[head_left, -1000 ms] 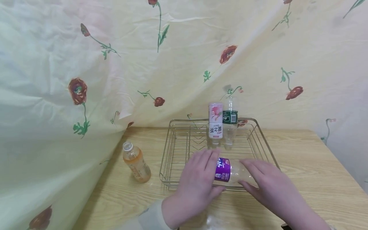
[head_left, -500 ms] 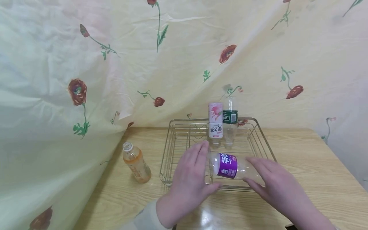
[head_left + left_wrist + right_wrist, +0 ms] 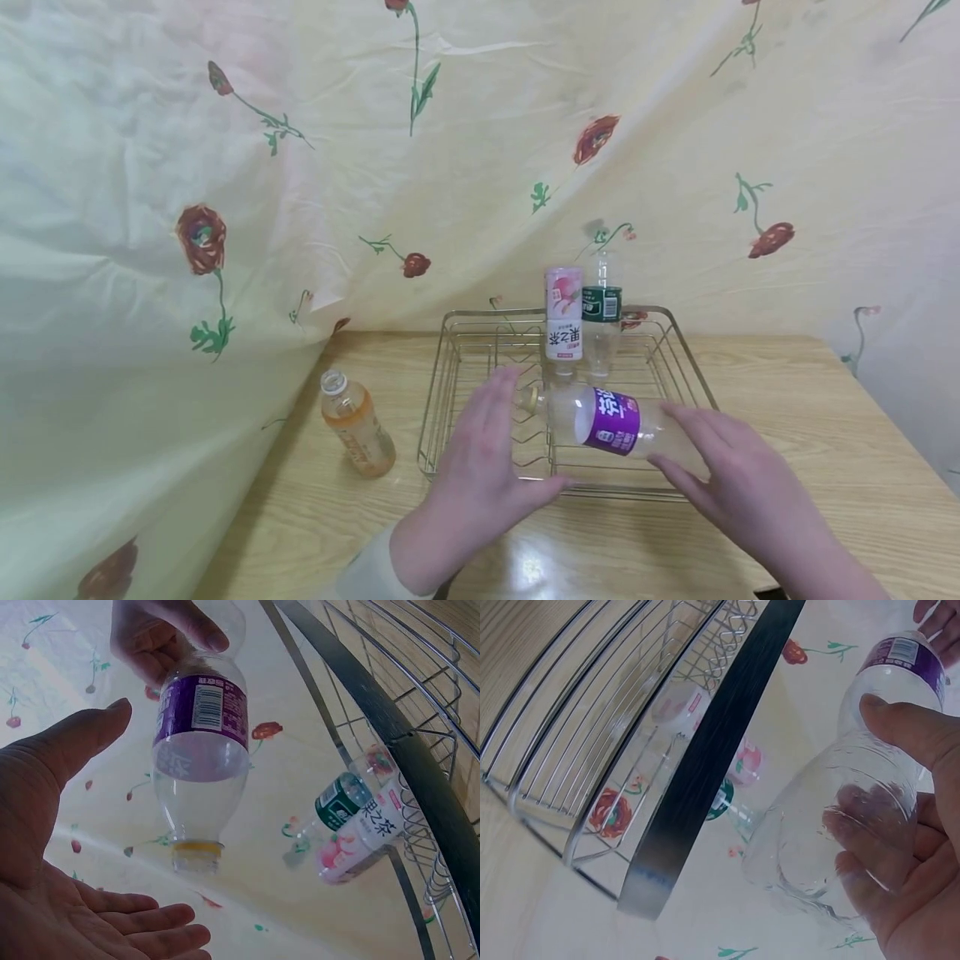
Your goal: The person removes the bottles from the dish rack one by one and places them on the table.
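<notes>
white characters 芬达 stand on the purple label (image 3: 615,422) of the clear bottle (image 3: 564,410), which also bears a barcode (image 3: 208,707). by the back edge of the rack (image 3: 510,312), 果之茶 shows upside down on the pink-and-white bottle (image 3: 563,315); the green label (image 3: 598,305) carries a barcode, its lettering too small. the lettering on the orange bottle (image 3: 363,433) is illegible.

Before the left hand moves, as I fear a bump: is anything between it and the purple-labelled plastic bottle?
Nothing visible is: open air separates the left hand and the purple-labelled plastic bottle, which the right hand holds. The peach-labelled bottle and green-labelled bottle are farther back, in the wire rack.
</notes>
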The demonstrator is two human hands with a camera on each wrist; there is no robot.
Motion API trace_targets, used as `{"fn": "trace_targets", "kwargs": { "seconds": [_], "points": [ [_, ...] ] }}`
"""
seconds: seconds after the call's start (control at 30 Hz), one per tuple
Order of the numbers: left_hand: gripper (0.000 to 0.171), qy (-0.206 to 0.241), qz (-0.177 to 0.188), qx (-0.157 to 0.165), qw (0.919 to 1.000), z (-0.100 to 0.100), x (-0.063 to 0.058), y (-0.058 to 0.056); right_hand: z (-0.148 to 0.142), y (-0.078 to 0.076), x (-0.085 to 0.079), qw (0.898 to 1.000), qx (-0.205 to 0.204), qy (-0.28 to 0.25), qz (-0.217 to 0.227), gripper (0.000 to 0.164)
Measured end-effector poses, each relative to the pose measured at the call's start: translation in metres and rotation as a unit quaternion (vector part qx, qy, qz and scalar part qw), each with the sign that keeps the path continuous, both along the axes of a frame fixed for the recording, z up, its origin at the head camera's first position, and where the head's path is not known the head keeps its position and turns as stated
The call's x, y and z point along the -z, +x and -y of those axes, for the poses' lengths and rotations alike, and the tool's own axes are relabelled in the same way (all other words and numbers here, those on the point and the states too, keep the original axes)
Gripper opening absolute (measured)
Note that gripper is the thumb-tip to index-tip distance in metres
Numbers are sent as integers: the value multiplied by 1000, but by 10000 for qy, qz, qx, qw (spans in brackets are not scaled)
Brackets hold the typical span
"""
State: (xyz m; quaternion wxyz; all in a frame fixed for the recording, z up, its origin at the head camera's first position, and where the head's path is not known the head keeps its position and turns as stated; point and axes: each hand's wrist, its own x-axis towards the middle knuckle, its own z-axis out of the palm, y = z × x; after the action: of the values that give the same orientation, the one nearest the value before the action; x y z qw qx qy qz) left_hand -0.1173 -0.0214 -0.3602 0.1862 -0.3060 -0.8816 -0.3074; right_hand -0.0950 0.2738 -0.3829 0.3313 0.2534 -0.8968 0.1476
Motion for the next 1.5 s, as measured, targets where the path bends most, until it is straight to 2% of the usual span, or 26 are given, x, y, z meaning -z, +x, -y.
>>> {"fn": "trace_targets", "kwargs": {
  "seconds": [0.2, 0.3, 0.5, 0.73, 0.83, 0.97, 1.17, 1.33, 1.5],
  "points": [
    [125, 74, 369, -192, 9991, 9, 3, 0, -6, 0, -1, 9997, 137, -73, -168, 76],
    [125, 116, 652, -288, 9974, 12, 4, 1, -8, 1, -2, 9995, 178, -98, -234, 75],
    [129, 96, 985, -547, 9936, 19, 10, 0, -10, 2, -2, 9992, 280, -170, -242, 79],
    [129, 268, 1445, -934, 9847, 30, 19, 0, -16, 2, 0, 9982, 355, -342, -345, 79],
    [130, 272, 1564, -1083, 9814, 35, 24, -1, -18, 2, 0, 9978, 367, -409, -368, 79],
    [131, 313, 1726, -1238, 9767, 42, 31, -3, -20, 5, -2, 9971, 583, -440, -234, 82],
    [133, 503, 1993, -1335, 9695, 52, 44, -4, -25, 6, -2, 9951, 684, -683, -219, 84],
    [135, 597, 2076, -1505, 9647, 60, 53, -4, -30, 6, 1, 9934, 747, -827, -264, 84],
    [135, 709, 2113, -1605, 9616, 63, 59, -7, -37, 7, 5, 9904, 921, -1024, -78, 85]
  ]
}}
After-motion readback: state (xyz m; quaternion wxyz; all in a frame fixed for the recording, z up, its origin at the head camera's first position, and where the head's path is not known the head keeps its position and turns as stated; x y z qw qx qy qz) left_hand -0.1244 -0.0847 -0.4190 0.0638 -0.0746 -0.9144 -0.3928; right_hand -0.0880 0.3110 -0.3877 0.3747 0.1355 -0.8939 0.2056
